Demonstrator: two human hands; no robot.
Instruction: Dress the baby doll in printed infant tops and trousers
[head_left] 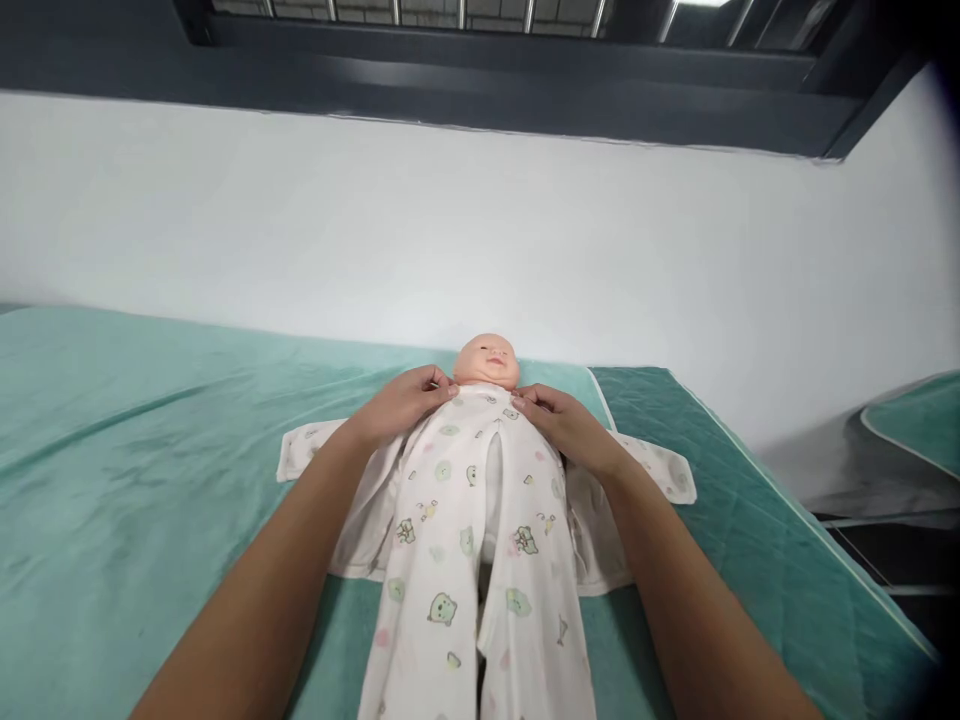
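A baby doll (486,360) lies on its back, its head toward the wall; its body is hidden under white baby pants (442,520) printed with green bears. The pants are spread over the doll from chin to the near edge, with an opening between the legs. At the left end of the waistband, my left hand (412,395) has its fingers closed on the cloth. My right hand (559,415) pinches the waistband's other end beside the doll's neck. Underneath, a matching baby jacket (367,535) lies spread, its sleeves reaching out to both sides.
Light green sheeting (135,500) covers the surface around the doll, with a darker quilted green pad (750,560) on the right. A white wall (315,230) rises directly behind the doll's head. Above it is a dark window frame (480,85) with metal bars.
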